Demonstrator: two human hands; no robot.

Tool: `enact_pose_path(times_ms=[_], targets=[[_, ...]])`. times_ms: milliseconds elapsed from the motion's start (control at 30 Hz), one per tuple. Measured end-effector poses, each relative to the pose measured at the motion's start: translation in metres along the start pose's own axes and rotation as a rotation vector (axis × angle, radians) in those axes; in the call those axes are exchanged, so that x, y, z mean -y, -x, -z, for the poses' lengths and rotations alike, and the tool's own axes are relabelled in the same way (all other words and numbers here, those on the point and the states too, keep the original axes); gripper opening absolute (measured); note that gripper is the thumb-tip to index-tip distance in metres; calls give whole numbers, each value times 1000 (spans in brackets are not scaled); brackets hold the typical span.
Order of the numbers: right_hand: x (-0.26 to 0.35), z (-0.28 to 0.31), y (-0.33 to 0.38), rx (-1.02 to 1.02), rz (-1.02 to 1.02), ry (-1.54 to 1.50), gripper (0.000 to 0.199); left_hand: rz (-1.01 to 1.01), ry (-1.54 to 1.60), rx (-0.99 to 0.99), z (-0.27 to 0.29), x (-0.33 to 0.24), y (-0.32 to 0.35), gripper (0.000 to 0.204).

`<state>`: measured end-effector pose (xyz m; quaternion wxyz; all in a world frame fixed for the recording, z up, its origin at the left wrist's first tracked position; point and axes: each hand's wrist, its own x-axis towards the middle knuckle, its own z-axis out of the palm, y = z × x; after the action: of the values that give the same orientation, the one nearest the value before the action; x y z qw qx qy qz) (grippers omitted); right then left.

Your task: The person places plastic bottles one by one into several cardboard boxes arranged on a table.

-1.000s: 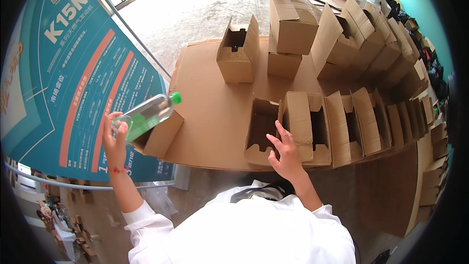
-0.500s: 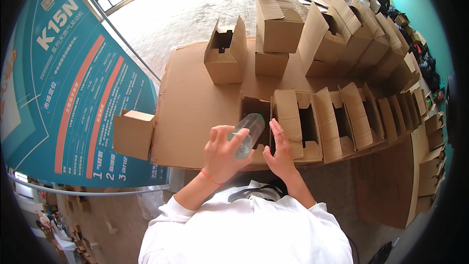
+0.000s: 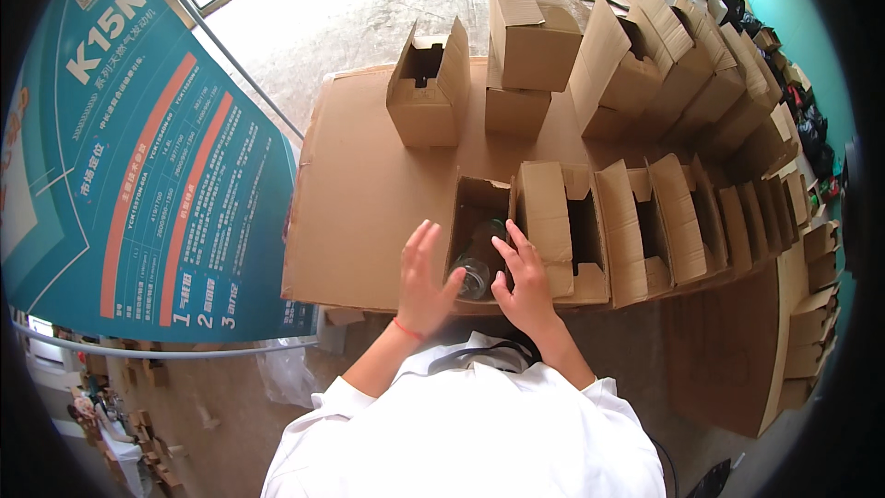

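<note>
A person in a white top is leaning over a cardboard-covered worktop (image 3: 369, 194), both hands flanking an open carton (image 3: 479, 235). The left hand (image 3: 422, 281) is spreading open-fingered, holding nothing; the right hand (image 3: 525, 281) is resting open against the carton's flap. Between them a clear plastic bottle (image 3: 475, 267) is lying base-first toward the person, its long axis pointing away. Beyond, more open cartons (image 3: 645, 221) are lining up.

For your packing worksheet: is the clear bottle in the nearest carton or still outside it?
In. The clear bottle lies inside the open carton, base toward the camera, between the left hand and right hand, both open.
</note>
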<state>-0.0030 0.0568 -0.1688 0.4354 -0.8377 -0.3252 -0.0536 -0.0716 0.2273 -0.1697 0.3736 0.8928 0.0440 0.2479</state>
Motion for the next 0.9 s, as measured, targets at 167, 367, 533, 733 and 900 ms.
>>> enact_pose_path(times_ms=[167,367,533,733,900], targets=[[2,-1,-2,9,-1,-1,51,223,333,327,-15,29,13,91],[2,-3,-3,-3,-4,4,48,294,179,266,-17,13,19,95],[0,-2,-3,4,6,20,50,-203,-157,58,14,-33,-6,66],[0,-3,-2,-26,10,41,51,-185,-767,1110,-25,-55,-78,26],[-1,-3,2,-59,4,-2,53,-133,-848,1481,-78,-21,-95,33]])
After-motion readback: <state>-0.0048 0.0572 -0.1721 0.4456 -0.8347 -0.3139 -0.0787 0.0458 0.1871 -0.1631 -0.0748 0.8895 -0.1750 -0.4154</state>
